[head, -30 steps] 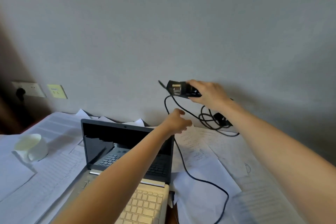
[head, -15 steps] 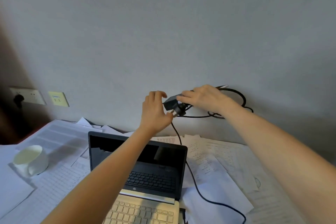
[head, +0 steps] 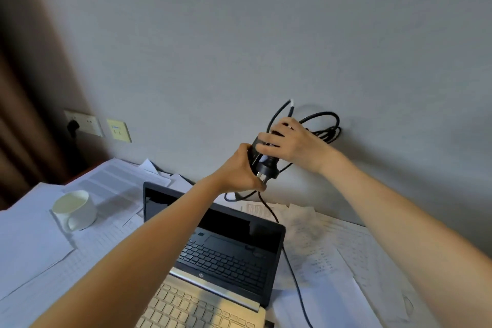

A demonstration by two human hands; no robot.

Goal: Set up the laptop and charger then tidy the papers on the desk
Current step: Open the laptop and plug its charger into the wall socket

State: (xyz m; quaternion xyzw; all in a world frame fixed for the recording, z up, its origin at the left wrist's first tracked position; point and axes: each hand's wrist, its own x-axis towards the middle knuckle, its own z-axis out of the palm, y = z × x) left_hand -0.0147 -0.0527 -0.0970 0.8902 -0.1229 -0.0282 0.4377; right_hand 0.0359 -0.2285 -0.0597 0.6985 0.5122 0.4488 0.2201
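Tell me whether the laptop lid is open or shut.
Open: the silver laptop has its dark screen raised, pale keyboard exposed.

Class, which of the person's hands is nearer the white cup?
Left. The left hand grips the charger right of the white cup; the right hand holds it farther right.

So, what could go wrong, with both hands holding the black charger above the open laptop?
The black cable trails over loose white papers; pulling it may drag sheets. The wall socket lies left, past the white ceramic cup, so the cable could knock it. The coiled loops behind the right hand may snag.
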